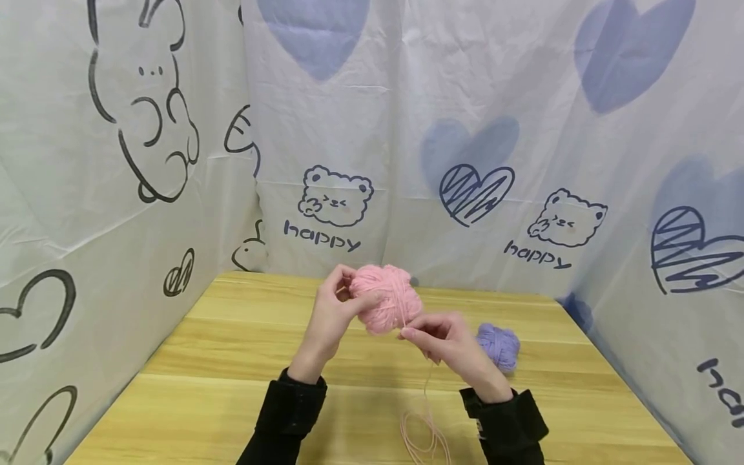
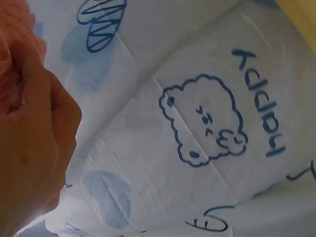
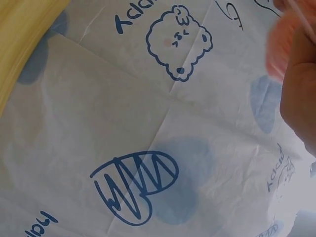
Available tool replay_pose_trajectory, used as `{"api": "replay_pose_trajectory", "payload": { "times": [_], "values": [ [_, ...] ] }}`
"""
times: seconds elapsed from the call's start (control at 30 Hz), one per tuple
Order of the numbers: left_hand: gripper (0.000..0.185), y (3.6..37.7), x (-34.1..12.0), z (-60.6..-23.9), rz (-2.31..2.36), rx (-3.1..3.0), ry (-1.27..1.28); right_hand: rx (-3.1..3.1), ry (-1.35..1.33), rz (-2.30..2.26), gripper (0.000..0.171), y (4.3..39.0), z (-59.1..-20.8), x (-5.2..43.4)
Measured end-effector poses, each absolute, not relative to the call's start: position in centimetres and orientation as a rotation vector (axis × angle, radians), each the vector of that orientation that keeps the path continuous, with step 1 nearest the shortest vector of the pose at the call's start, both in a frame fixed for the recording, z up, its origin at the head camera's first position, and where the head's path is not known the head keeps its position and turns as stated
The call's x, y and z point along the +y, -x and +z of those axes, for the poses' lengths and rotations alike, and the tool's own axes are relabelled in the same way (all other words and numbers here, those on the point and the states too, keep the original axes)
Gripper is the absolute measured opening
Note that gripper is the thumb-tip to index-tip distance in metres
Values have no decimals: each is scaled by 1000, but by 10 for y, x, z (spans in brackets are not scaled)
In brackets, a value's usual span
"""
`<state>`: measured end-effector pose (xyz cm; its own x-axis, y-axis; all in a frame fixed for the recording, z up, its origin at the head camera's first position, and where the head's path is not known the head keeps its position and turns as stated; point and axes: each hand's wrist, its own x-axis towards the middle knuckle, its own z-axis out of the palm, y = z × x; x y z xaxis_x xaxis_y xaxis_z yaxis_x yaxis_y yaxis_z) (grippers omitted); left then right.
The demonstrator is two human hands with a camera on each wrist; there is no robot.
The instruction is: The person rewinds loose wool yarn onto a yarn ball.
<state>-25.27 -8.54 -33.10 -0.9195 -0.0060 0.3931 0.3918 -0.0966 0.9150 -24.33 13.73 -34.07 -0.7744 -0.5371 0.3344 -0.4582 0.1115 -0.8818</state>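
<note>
A pink ball of yarn point(image 1: 386, 300) is held above the table by my left hand point(image 1: 332, 316), the thumb across its near face and the fingers behind it. At the ball's lower right, my right hand point(image 1: 444, 342) pinches a strand of the pink yarn between thumb and fingertips. A loose tail of yarn point(image 1: 427, 433) hangs from under the right hand and lies in loops on the table. In the left wrist view the ball point(image 2: 15, 34) shows only at the edge, beside the left hand point(image 2: 37, 133). The right wrist view catches the right hand point(image 3: 301, 94) partly cut off.
A purple ball of yarn point(image 1: 498, 347) sits on the wooden table point(image 1: 232, 361), just right of and behind the right hand. White printed cloth point(image 1: 401, 194) hangs along the back and both sides of the table.
</note>
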Motion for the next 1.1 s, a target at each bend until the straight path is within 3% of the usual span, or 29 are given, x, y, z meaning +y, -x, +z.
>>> {"api": "replay_pose_trajectory", "payload": {
  "times": [0.37,0.8,1.1],
  "values": [
    [29,248,-89,-325,-2383,-1715,666,2235,994,-1771,25,250,-345,138],
    [34,245,-90,-327,-2374,-1760,1046,2174,1159,-1714,4,252,-348,151],
    [39,244,-93,-327,-2252,-1939,1335,2250,921,-1666,8,250,-341,153]
  ]
}}
